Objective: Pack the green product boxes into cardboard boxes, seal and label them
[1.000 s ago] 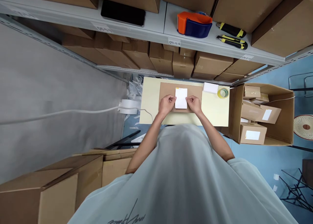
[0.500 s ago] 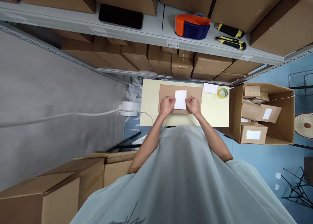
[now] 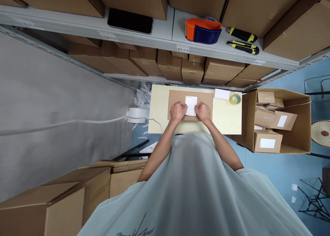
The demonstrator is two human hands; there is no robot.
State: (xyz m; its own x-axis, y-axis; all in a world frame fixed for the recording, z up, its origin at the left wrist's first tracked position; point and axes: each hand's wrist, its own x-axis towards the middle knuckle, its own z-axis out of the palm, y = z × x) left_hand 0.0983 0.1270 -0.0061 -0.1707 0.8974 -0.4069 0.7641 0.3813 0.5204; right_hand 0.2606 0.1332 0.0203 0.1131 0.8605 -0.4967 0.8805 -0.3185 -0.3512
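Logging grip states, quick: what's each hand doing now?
Left hand: closed, holding the white label at its left edge.
Right hand: closed, holding the white label at its right edge.

Grey wall (image 3: 64, 91) on L meets blue flr (image 3: 288, 170).

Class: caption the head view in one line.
Left hand and right hand hold a white label by opposite edges over brown cardboard on a pale tabletop.

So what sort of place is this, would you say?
Likely a packing spot in a stockroom: shelving holds cardboard boxes, labelled parcels sit in a large open carton, and a roll of tape lies on the pale table.
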